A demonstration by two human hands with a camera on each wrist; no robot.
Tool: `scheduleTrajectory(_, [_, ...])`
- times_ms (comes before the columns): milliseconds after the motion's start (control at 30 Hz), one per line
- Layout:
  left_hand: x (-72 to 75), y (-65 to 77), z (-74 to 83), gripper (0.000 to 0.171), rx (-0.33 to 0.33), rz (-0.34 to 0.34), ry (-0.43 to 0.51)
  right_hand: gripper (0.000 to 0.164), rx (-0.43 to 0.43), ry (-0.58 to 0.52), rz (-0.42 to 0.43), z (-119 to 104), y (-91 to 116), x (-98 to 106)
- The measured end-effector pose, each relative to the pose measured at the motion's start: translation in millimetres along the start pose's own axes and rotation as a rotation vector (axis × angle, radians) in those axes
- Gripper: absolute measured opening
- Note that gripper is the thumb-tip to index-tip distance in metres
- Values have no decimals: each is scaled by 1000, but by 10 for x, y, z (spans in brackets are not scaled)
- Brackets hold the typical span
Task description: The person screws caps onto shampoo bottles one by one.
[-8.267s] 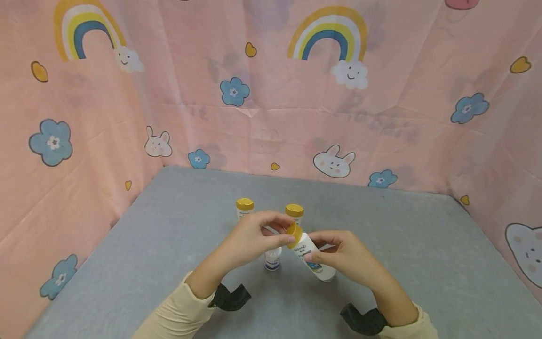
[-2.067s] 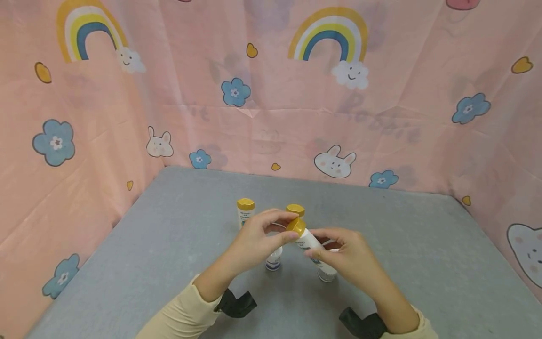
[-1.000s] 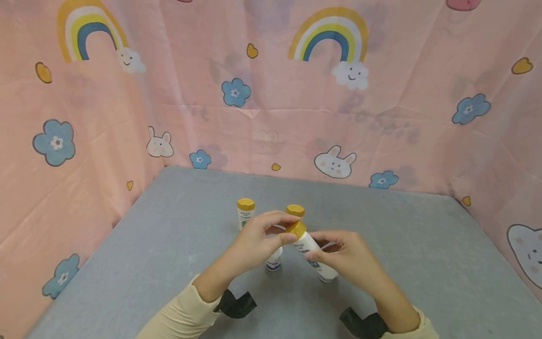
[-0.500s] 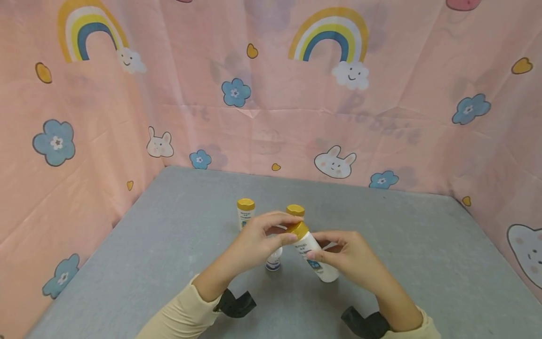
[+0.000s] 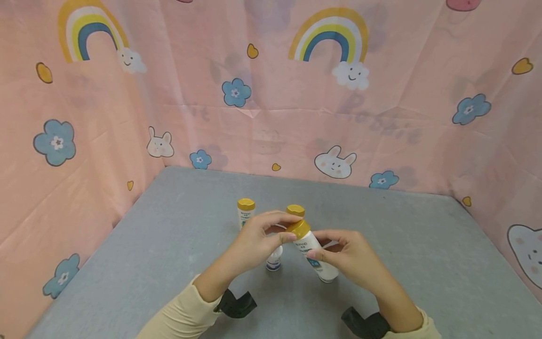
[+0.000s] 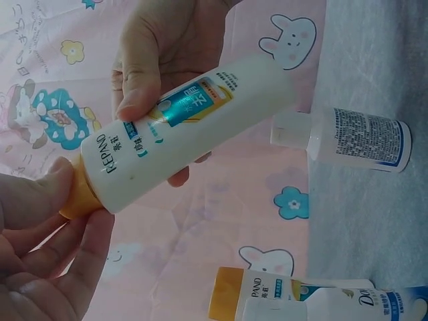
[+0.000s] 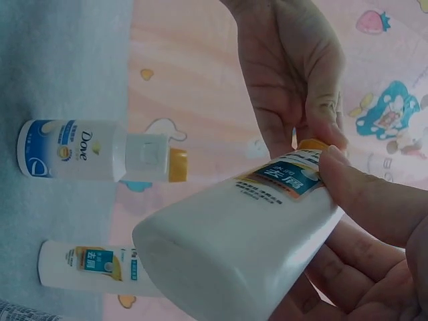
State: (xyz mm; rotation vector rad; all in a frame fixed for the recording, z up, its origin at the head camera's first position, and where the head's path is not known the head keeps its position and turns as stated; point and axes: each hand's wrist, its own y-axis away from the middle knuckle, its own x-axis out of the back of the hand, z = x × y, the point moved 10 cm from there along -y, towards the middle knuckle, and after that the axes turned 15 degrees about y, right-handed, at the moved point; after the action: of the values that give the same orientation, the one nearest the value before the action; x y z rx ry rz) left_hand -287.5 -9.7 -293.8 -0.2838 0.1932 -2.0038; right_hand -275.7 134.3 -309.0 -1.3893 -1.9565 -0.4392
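Observation:
A white shampoo bottle (image 5: 305, 243) with a gold cap (image 5: 300, 229) is held tilted above the table, cap end up and to the left. My left hand (image 5: 254, 240) pinches that cap between thumb and fingers. My right hand (image 5: 347, 252) grips the body, thumb beside the teal label (image 6: 190, 103). The cap sits on the bottle in the left wrist view. Below the hands stands a small Dove bottle (image 7: 80, 150), its upper part hidden in the head view by the left hand. Another small white bottle (image 6: 368, 140), with a fine-print label, stands beneath the held one.
Two more gold-capped bottles stand farther back: one left (image 5: 246, 212), and one right (image 5: 295, 210) mostly behind the left hand. The grey tabletop (image 5: 169, 263) meets a pink patterned cloth (image 5: 271, 117) behind and at the sides. Black wrist mounts (image 5: 235, 303) hang below the wrists.
The held bottle has rocked and turned slightly between my hands, and its label now faces the head camera more than two seconds ago. Both hands keep their holds; the standing bottles stay put.

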Motion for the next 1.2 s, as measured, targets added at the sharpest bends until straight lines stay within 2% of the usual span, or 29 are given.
scheduleTrajectory(233, [-24, -1, 31, 33, -24, -38, 2, 34, 24, 12, -22, -6, -3, -7])
scheduleTrajectory(367, [-20, -9, -6, 35, 1, -41, 37, 36, -10, -22, -29, 33, -9, -2])
scheduleTrajectory(533, [7, -13, -74, 34, 54, 0, 60, 39, -54, -32, -31, 77, -15, -6])
scheduleTrajectory(667, [5, -10, -67, 31, 47, 6, 49, 37, -21, -6, -32, 48, -13, -13])
scheduleTrajectory(900, [-31, 0, -7, 31, 13, -41, 56, 33, 60, -1, -51, -27, 6, 1])
scheduleTrajectory(1200, [-46, 9, 14, 29, -20, -78, 77, 30, 101, -31, -72, -62, 11, -11])
